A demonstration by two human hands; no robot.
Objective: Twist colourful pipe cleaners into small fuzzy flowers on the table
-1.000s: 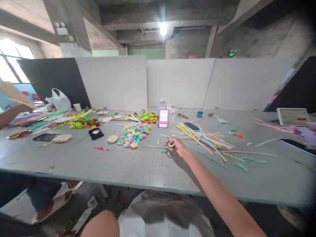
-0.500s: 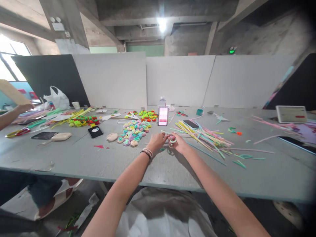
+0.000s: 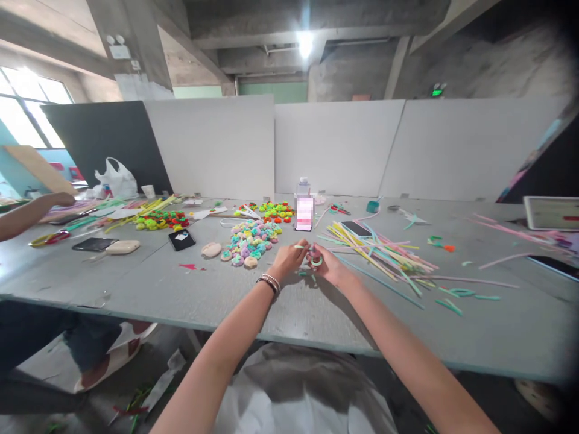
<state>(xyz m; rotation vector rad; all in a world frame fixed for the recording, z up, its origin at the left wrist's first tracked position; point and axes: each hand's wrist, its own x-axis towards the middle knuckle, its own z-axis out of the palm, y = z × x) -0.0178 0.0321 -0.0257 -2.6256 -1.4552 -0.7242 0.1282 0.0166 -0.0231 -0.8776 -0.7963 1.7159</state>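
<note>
My left hand (image 3: 289, 259) is closed, fingertips pinched, with a short pale-green pipe cleaner end (image 3: 299, 246) poking out at its fingers. Close against it, my right hand (image 3: 333, 269) has its fingers curled around a small pale-green and pink loop (image 3: 317, 262), which looks like bent pipe cleaner. The fingers partly hide the loop. Short green snippets (image 3: 302, 274) lie on the table just beneath the hands. To the left is a heap of pastel fuzzy coils (image 3: 251, 241); loose pipe cleaners (image 3: 384, 250) spread out on the right.
A phone (image 3: 304, 216) stands upright before a bottle (image 3: 303, 181). Another phone (image 3: 356, 229) lies on the pipe cleaners. Red-handled scissors (image 3: 340, 209) rest farther back. Red, yellow and green coils (image 3: 163, 220) are piled left. Another person's arm (image 3: 34, 214) reaches in at far left. White panels (image 3: 335, 150) stand behind.
The view has turned slightly left, so the table's contents appear shifted right. My hands stay together, and the loop in my right fingers has tilted a little.
</note>
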